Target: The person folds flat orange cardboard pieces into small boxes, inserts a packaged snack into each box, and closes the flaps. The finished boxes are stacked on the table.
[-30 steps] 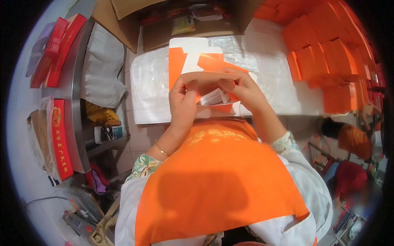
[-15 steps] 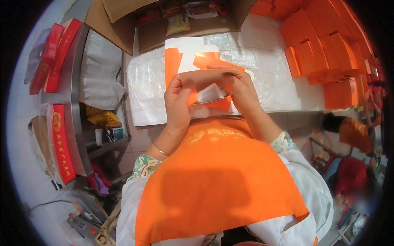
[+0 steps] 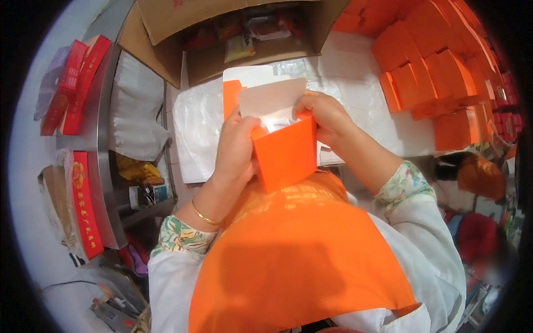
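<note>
An orange cardboard box point(image 3: 286, 154) is held between my two hands above the front edge of the table, its front panel facing me. Its pale lid flap point(image 3: 272, 100) stands up at the far side of the opening. Inside the opening lies a small white packet point(image 3: 276, 123), partly covered by the box wall. My left hand point(image 3: 237, 145) grips the box's left side, thumb at the upper corner. My right hand point(image 3: 326, 117) pinches the upper right corner. Behind the box, an orange and white flat carton point(image 3: 232, 91) rests on the table, mostly hidden.
A large brown cardboard carton point(image 3: 166, 58) holding several wrapped packets point(image 3: 240, 48) stands at the back. Orange boxes point(image 3: 413, 83) are stacked at the right on the white-sheeted table point(image 3: 194, 127). Red long boxes point(image 3: 86, 202) lie on the left near a metal table edge point(image 3: 114, 222).
The box has tipped so that its orange front panel now faces me, and its flap has risen upright. My hands have shifted to its side corners.
</note>
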Demonstrator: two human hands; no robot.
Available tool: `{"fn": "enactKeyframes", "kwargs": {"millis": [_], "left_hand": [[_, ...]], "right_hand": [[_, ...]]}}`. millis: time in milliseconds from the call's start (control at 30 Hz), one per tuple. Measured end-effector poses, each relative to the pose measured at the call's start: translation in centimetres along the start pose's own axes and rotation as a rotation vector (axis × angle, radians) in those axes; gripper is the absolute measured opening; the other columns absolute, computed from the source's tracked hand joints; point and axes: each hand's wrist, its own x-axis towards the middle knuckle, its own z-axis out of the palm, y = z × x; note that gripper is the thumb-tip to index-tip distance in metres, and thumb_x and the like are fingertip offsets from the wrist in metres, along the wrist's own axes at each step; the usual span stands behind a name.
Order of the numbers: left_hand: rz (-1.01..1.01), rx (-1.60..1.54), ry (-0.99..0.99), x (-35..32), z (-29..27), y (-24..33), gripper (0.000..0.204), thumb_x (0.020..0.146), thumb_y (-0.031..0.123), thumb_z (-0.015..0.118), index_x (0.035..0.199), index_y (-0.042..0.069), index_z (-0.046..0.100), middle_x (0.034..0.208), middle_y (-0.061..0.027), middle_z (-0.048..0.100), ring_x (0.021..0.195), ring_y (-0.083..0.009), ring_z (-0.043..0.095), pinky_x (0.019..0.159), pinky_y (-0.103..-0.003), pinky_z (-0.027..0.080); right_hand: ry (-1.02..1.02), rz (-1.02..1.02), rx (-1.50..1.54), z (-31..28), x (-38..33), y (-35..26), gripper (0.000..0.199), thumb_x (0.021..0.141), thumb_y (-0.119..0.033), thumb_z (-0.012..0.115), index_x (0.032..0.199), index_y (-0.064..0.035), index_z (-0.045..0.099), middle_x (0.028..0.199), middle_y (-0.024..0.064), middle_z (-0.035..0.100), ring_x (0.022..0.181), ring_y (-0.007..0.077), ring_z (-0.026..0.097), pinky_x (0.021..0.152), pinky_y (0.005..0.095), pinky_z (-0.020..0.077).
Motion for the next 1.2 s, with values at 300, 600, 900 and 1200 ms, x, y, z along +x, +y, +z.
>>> {"fn": "enactKeyframes", "kwargs": {"millis": [300, 600, 900, 1200], "left_hand": [[-0.209, -0.037, 0.010, 1.8, -3.0, -4.7, 0.032, 0.086, 0.000, 0.044, 0.118, -0.005, 0.052, 0.100, -0.0097, 0.060, 0.082, -0.0139, 0.060, 0.070, -0.029, 0.054], [-0.163, 0.061, -0.068, 0.5, -3.3, -4.5, 0.024, 0.090, 0.002, 0.043, 0.109, -0.002, 0.057, 0.091, -0.0045, 0.058, 0.074, -0.0089, 0.056, 0.066, -0.024, 0.051], [0.236, 0.329, -0.271, -2.6, -2.7, -5.0, 0.029, 0.095, 0.012, 0.044, 0.115, -0.004, 0.057, 0.118, -0.0121, 0.059, 0.112, -0.0183, 0.055, 0.099, -0.033, 0.042], [0.406, 0.522, -0.337, -2.3, -4.4, -5.3, 0.025, 0.087, -0.003, 0.056, 0.111, -0.002, 0.062, 0.119, -0.0111, 0.060, 0.112, -0.0194, 0.057, 0.097, -0.030, 0.044]], "right_hand": [[0.102, 0.142, 0.209, -2.9, -0.1, 5.1, 0.006, 0.083, -0.003, 0.052, 0.079, -0.0021, 0.057, 0.076, 0.0065, 0.056, 0.064, 0.0163, 0.056, 0.058, 0.0289, 0.0503], [-0.226, -0.378, 0.027, -3.6, -2.6, 6.9, 0.031, 0.090, -0.015, 0.050, 0.109, 0.0044, 0.064, 0.108, 0.0098, 0.065, 0.096, 0.0163, 0.061, 0.087, 0.0309, 0.0504], [-0.205, -0.596, -0.027, -4.1, -3.4, 8.8, 0.026, 0.091, -0.010, 0.053, 0.110, 0.0020, 0.067, 0.115, 0.0110, 0.067, 0.106, 0.0185, 0.062, 0.096, 0.0315, 0.0470], [-0.216, -0.851, -0.424, -5.1, -4.4, 8.0, 0.026, 0.086, -0.010, 0.060, 0.108, -0.0002, 0.068, 0.113, 0.0120, 0.067, 0.109, 0.0230, 0.062, 0.097, 0.0341, 0.0467]]}}
